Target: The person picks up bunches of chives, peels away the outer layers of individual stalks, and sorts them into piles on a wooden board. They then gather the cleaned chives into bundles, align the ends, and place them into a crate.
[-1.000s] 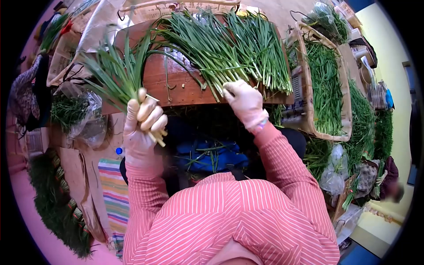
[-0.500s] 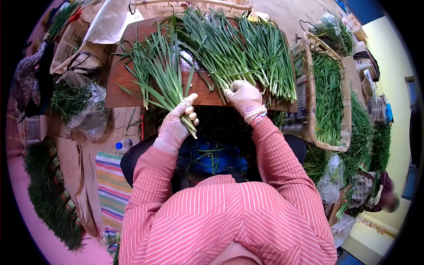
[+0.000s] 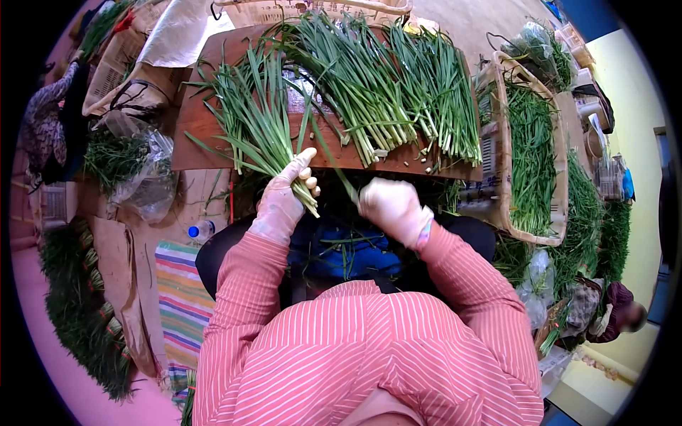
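Note:
My left hand [image 3: 280, 204], in a pale glove, is closed around the white stem ends of a bunch of garlic chives [image 3: 264, 131]. The leaves of that bunch fan up and away over a reddish-brown wooden board [image 3: 195, 145]. My right hand [image 3: 395, 211], gloved too and slightly blurred, is closed just off the board's near edge. From its fingers a thin garlic chive stalk [image 3: 341, 177] slants up to the left. Larger heaps of garlic chives [image 3: 366, 106] lie across the board's middle and right, stems toward me.
A long crate [image 3: 501, 192] filled with cut greens stands on the right. Behind the board is another crate [image 3: 312, 10]. To the left are a plastic bag [image 3: 153, 174], a blue-capped bottle [image 3: 202, 231] and bundled greens [image 3: 78, 305]. Another person [image 3: 616, 312] is at far right.
My right hand has drawn back from the heap on the board toward me, bringing a single stalk with it. The left hand keeps its hold on the bunch, almost unmoved.

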A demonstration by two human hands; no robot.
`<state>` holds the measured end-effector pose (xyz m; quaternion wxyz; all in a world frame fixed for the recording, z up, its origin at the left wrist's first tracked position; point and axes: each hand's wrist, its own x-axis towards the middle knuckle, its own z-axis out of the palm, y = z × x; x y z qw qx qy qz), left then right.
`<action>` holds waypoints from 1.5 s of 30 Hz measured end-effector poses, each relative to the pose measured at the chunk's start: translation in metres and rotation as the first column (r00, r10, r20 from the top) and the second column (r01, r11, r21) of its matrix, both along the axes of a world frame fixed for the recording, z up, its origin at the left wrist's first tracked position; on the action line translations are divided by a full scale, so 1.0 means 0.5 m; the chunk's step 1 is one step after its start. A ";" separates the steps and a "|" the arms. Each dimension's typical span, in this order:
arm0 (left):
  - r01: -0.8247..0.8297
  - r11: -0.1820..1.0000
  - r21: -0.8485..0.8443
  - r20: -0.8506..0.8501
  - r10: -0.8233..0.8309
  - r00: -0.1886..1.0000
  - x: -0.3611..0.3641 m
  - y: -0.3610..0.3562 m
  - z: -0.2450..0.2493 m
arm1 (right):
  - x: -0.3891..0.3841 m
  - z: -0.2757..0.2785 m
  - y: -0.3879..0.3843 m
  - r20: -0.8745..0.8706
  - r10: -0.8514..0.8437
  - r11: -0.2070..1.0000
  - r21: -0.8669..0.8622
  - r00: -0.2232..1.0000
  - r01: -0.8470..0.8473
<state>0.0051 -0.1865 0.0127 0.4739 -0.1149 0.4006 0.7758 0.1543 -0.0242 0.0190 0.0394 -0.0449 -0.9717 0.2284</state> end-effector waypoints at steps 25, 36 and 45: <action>0.170 0.984 0.045 -0.051 -0.168 0.985 0.031 0.019 -0.035 | -0.072 0.001 -0.041 0.100 -0.341 0.661 -0.682 0.935 0.314; 0.280 0.949 0.147 -0.034 -0.278 0.960 0.035 0.027 -0.053 | -0.054 0.026 -0.063 0.302 -0.153 0.822 -0.489 0.941 0.291; 0.354 0.910 0.217 0.038 -0.370 0.928 0.043 0.006 -0.028 | -0.045 0.029 -0.092 0.516 0.225 0.266 -0.849 0.826 0.457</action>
